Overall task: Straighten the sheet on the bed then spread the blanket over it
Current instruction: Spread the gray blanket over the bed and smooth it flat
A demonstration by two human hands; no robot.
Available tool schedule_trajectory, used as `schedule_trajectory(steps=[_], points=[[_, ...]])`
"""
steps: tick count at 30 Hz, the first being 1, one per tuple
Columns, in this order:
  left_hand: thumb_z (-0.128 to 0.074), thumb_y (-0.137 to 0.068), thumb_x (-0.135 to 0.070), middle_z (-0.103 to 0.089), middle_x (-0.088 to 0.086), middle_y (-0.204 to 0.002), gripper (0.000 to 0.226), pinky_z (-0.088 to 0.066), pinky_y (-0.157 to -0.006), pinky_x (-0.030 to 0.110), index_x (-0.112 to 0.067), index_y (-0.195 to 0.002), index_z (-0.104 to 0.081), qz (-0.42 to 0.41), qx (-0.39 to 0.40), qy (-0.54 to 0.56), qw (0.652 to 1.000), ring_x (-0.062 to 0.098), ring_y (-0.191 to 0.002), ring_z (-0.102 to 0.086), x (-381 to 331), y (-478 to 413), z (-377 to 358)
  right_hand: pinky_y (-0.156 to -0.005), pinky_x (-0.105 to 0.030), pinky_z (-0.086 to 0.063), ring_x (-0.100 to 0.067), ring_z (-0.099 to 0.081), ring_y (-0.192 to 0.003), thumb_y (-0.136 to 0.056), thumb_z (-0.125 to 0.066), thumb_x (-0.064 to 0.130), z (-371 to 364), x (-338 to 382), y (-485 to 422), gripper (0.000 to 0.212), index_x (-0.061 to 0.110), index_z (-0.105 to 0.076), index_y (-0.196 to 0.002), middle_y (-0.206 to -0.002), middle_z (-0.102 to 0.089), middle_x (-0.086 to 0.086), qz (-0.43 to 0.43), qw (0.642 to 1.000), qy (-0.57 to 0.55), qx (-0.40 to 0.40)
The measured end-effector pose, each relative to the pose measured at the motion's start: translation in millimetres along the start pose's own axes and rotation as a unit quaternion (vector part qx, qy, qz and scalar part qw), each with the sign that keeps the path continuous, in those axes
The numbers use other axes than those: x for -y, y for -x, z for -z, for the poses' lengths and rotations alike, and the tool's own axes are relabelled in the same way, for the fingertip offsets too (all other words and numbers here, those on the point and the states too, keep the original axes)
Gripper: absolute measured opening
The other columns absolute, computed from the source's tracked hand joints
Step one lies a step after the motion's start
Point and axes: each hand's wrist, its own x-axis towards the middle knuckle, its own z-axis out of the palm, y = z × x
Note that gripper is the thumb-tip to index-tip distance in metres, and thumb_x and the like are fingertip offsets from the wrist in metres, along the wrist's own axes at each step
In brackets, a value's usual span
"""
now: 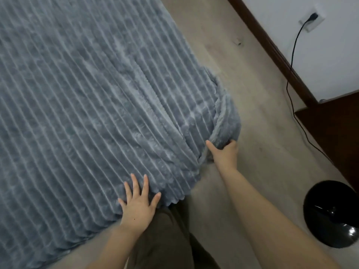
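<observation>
Two hands are working at the near edge of the blanket (87,94), which is covering most of the left and centre of the frame in blue-grey plush ribs. We are pressing our left hand (138,205) flat on its lower edge, fingers straight and spread. Our right hand (226,154) is curling its fingers and thumb round the bunched corner (223,117), right of centre, where the cloth is folding over itself and drooping toward the floor (252,133). The hands are apart, one pinning and one gripping.

We are seeing no sheet and no bare part of the bed. Both are lying hidden under the blanket, so we cannot tell how straight the sheet is. Judging by the cover already laid, we are finishing the spreading step.

We are judging the blanket to be soft, thick and limp. It is likely to sag wherever we let go, and its pile is likely to cling rather than slide. We are reckoning the hem at the bunched corner to be the best hold, drawn outward while the flat hand is anchoring the edge.

At the lower right a black round base (332,212) is standing on the floor, with a cable (293,55) running up the wall. A low-hanging corner could catch there.
</observation>
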Motion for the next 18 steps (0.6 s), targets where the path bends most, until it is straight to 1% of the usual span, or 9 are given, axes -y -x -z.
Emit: schedule_trajectory(steps=[1,2,4,6,9,12,13,16,18], points=[[-0.020,-0.092,-0.069,0.040,-0.004,-0.152,0.078,0.000,-0.116,0.064,-0.037,-0.146,0.027,0.006,-0.004,-0.001,1.000,0.034,-0.145,0.024,-4.9,-1.4,-1.5,-0.093,-0.039,-0.046,-0.030,-0.049,-0.123,-0.074,-0.077,0.048,-0.5,7.2,-6.7,0.092,0.004,-0.031,-0.142,-0.144,-0.040,-0.013,-0.013,1.000,0.014,0.007],[-0.020,-0.091,-0.070,0.043,-0.005,-0.150,0.080,-0.001,-0.116,0.063,-0.037,-0.143,0.032,0.004,-0.014,-0.002,1.000,0.034,-0.146,0.023,-9.7,-2.7,-2.2,-0.094,-0.040,-0.046,-0.032,-0.050,-0.123,-0.077,-0.075,0.046,-1.6,13.6,-13.6,0.088,0.003,-0.031,-0.141,-0.143,-0.041,-0.014,-0.026,0.999,0.039,0.022],[-0.017,-0.089,-0.070,0.047,-0.013,-0.146,0.079,-0.001,-0.118,0.059,-0.039,-0.139,0.036,-0.031,-0.038,0.000,0.999,0.027,-0.146,0.024,-20.0,-6.1,-0.1,-0.081,-0.037,-0.049,-0.031,-0.058,-0.100,-0.087,-0.066,0.037,2.1,23.4,-26.1,0.057,0.003,-0.044,-0.127,-0.127,-0.055,-0.016,-0.035,0.992,0.108,0.057],[-0.013,-0.087,-0.071,0.044,-0.022,-0.146,0.074,0.001,-0.120,0.053,-0.046,-0.138,0.035,-0.080,-0.053,0.020,0.995,0.017,-0.145,0.027,-33.7,-10.9,6.8,-0.072,-0.033,-0.048,-0.026,-0.057,-0.082,-0.091,-0.061,0.030,13.6,25.9,-41.2,0.035,0.004,-0.057,-0.115,-0.111,-0.064,-0.015,-0.022,0.988,0.140,0.061],[-0.013,-0.089,-0.069,0.038,-0.025,-0.150,0.069,0.003,-0.120,0.049,-0.051,-0.141,0.029,-0.115,-0.103,0.045,0.987,0.007,-0.141,0.034,-59.9,-19.2,23.4,-0.077,-0.042,-0.052,-0.035,-0.064,-0.089,-0.092,-0.059,0.025,41.6,18.7,-71.7,0.025,0.004,-0.063,-0.106,-0.100,-0.066,-0.018,-0.021,0.991,0.129,0.003],[-0.016,-0.092,-0.066,0.032,-0.020,-0.155,0.068,0.006,-0.117,0.047,-0.049,-0.146,0.021,-0.124,-0.166,0.043,0.977,0.005,-0.142,0.032,-90.0,-38.6,46.8,-0.079,-0.047,-0.051,-0.042,-0.062,-0.093,-0.094,-0.056,0.019,85.6,13.9,-113.3,0.026,-0.002,-0.062,-0.107,-0.102,-0.065,-0.026,-0.092,0.982,0.147,-0.071],[-0.017,-0.092,-0.066,0.031,-0.019,-0.155,0.068,0.007,-0.116,0.046,-0.049,-0.146,0.020,-0.126,-0.168,0.044,0.977,0.006,-0.142,0.032,-100.4,-46.6,54.8,-0.079,-0.048,-0.051,-0.043,-0.062,-0.094,-0.093,-0.056,0.018,101.8,12.9,-130.0,0.028,-0.004,-0.062,-0.110,-0.103,-0.065,-0.027,-0.114,0.976,0.169,-0.075],[-0.020,-0.091,-0.067,0.035,-0.019,-0.154,0.071,0.005,-0.117,0.047,-0.048,-0.146,0.022,-0.119,-0.153,0.049,0.980,0.010,-0.142,0.033,-132.9,-69.2,72.9,-0.087,-0.050,-0.051,-0.044,-0.059,-0.103,-0.091,-0.059,0.016,134.0,23.7,-170.9,0.036,-0.002,-0.058,-0.123,-0.113,-0.062,-0.028,-0.154,0.956,0.247,-0.033],[-0.022,-0.091,-0.068,0.040,-0.021,-0.150,0.073,0.002,-0.117,0.050,-0.050,-0.142,0.027,-0.115,-0.116,0.058,0.985,0.013,-0.143,0.032,-151.7,-81.9,79.1,-0.096,-0.049,-0.048,-0.042,-0.055,-0.114,-0.090,-0.064,0.025,133.6,43.7,-184.2,0.050,0.004,-0.051,-0.134,-0.125,-0.058,-0.026,-0.118,0.955,0.271,0.012]])
